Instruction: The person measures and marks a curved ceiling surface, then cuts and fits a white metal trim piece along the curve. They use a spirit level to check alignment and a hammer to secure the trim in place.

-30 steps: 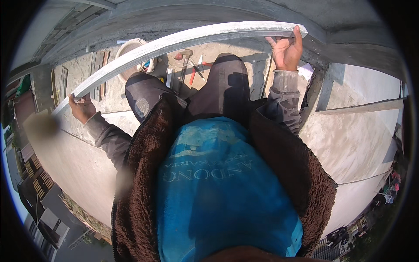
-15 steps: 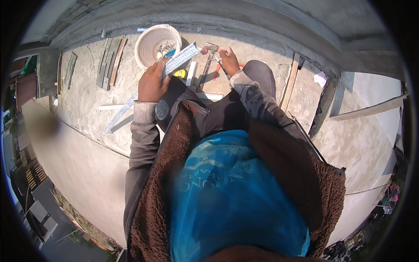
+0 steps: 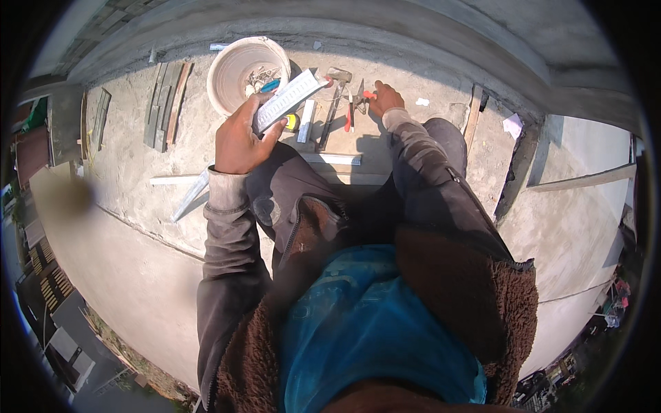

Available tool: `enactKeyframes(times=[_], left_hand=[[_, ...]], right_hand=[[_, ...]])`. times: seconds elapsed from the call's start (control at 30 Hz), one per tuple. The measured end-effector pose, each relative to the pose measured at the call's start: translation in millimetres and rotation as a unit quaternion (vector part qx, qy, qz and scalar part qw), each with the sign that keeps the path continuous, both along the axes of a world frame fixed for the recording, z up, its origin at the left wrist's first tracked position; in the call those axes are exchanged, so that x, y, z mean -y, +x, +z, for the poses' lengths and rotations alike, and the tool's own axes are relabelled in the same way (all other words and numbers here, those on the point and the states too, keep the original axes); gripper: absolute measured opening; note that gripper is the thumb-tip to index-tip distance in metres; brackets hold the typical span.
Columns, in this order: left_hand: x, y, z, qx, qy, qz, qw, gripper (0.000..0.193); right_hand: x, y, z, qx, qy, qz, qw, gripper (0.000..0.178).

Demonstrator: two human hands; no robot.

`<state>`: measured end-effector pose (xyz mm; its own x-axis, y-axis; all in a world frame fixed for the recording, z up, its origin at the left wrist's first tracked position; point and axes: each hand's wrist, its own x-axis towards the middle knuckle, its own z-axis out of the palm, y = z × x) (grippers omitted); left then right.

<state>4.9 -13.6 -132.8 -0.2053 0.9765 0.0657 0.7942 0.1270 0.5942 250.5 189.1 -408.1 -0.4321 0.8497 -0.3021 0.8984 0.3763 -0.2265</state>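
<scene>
I look down on a rough concrete ledge [image 3: 138, 165], sunlit, high above rooftops that show far below at the left rim. A raised concrete wall [image 3: 385, 27] bounds it at the top. My left hand [image 3: 237, 141] holds a long pale metal strip [image 3: 286, 100], fingers wrapped tightly round it; the strip's upper end lies over the rim of a white bucket [image 3: 231, 65], and its lower end runs on behind my wrist to the ledge. My right hand [image 3: 382, 96] rests on the ledge at red-handled pliers [image 3: 350, 110]; whether its fingers pinch them I cannot tell, as the hand hides its own grip. A hammer [image 3: 332, 93] lies just beside the pliers. What sits in the bucket is too small to name. Flat wooden slats [image 3: 165, 100] lie left of the bucket. My knees and brown fleece jacket [image 3: 475, 303] cover the near ledge.
</scene>
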Motion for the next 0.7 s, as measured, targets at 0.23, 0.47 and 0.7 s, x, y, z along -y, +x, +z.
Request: enactKeyframes(times=[0.23, 0.47, 0.7], left_hand=[[-5.6, 10.2, -6.5, 0.011, 0.121, -0.014, 0.993, 0.043], [-12.8, 58.8, 23.5, -0.041, 0.185, -0.013, 0.982, 0.037], [-10.2, 83.6, 38.0, -0.038, 0.222, -0.026, 0.974, 0.038]], right_hand=[[-16.9, 69.2, 199.9, 0.017, 0.189, 0.137, 0.972, 0.045], [50.2, 148.5, 255.2, 0.184, 0.021, 0.121, 0.975, 0.057], [97.4, 206.0, 145.8, -0.145, -0.089, -0.063, 0.983, 0.049]])
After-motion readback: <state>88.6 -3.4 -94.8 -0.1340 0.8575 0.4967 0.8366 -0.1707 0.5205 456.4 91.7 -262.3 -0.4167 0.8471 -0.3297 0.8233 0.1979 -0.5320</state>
